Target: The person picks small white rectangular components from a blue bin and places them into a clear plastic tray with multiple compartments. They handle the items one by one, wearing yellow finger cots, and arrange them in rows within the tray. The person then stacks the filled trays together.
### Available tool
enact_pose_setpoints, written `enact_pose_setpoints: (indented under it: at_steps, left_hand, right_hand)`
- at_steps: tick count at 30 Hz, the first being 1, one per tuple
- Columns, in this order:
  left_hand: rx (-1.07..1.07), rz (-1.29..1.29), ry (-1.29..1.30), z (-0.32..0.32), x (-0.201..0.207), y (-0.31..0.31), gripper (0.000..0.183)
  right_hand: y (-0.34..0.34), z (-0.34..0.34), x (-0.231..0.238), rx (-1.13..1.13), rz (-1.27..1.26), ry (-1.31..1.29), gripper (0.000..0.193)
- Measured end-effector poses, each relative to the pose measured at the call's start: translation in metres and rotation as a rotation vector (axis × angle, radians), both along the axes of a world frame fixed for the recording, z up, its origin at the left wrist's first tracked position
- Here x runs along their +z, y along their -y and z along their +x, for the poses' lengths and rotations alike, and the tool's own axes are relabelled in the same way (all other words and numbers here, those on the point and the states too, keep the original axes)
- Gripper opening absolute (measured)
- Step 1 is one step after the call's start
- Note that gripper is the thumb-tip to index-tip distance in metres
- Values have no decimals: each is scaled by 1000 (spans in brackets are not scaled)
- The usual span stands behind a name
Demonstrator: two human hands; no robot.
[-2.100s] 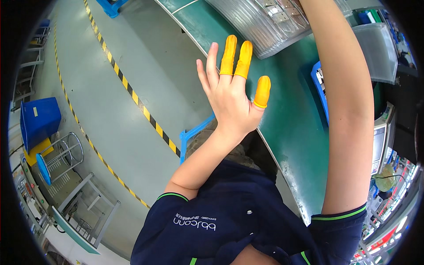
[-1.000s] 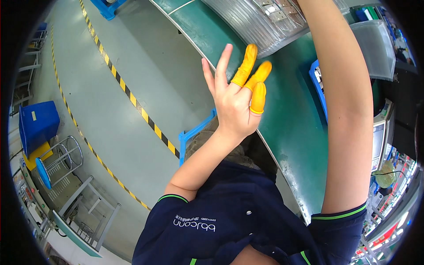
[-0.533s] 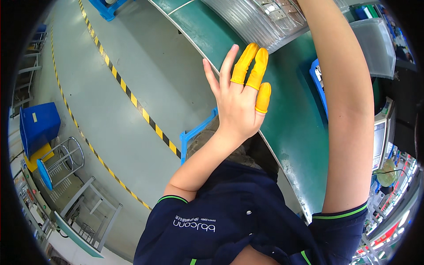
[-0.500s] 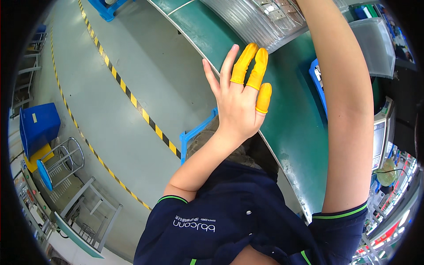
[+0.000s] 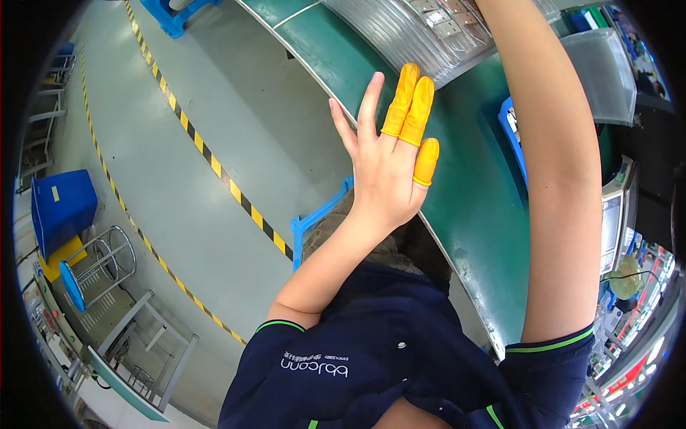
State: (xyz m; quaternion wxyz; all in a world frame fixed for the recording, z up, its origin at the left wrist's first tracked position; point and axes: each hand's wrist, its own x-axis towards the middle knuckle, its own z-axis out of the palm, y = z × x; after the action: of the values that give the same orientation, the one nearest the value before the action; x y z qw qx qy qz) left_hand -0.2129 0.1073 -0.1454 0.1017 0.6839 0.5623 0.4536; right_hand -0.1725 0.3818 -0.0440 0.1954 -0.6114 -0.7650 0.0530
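My left hand hovers by the edge of the green workbench, holding nothing. Its fingers are stretched out, and yellow finger cots cover the thumb, index and middle fingers, the last two now side by side. My right forearm reaches up along the right side and leaves the picture at the top, so the right hand is out of sight. Beside that arm, at the top, lie clear ribbed plastic trays with small metal parts in them.
A blue-rimmed tray sits partly behind my right arm. Farther right are a translucent plastic bin and a device with a screen. On the left floor stand a blue bin and a round stool. A blue plastic stool is near my legs.
The index and middle fingers of my left hand have come together, where a gap stood between them. My right forearm has shifted slightly left in view.
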Motion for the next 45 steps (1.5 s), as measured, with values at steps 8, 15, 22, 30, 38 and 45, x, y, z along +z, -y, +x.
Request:
enact_pose_setpoints:
  at_steps: [8, 15, 22, 30, 38, 45]
  left_hand:
    - [-7, 43, 113, 1, -1, -1, 42]
    - [-13, 21, 66, 1, -1, -2, 40]
    - [6, 46, 92, 2, -1, -2, 39]
    - [-3, 28, 16, 1, 1, -2, 40]
    - [11, 25, -44, 2, 5, -2, 54]
    - [23, 12, -52, 1, 6, -3, 55]
  right_hand:
    - [-3, 0, -1, 3, 17, -3, 40]
    - [0, 0, -1, -10, 15, -14, 39]
    - [2, -2, 1, -20, 1, -16, 40]
    - [4, 0, 1, -28, 8, -18, 41]
    - [6, -2, 2, -30, 4, -27, 41]
    - [8, -1, 2, -28, 11, -15, 41]
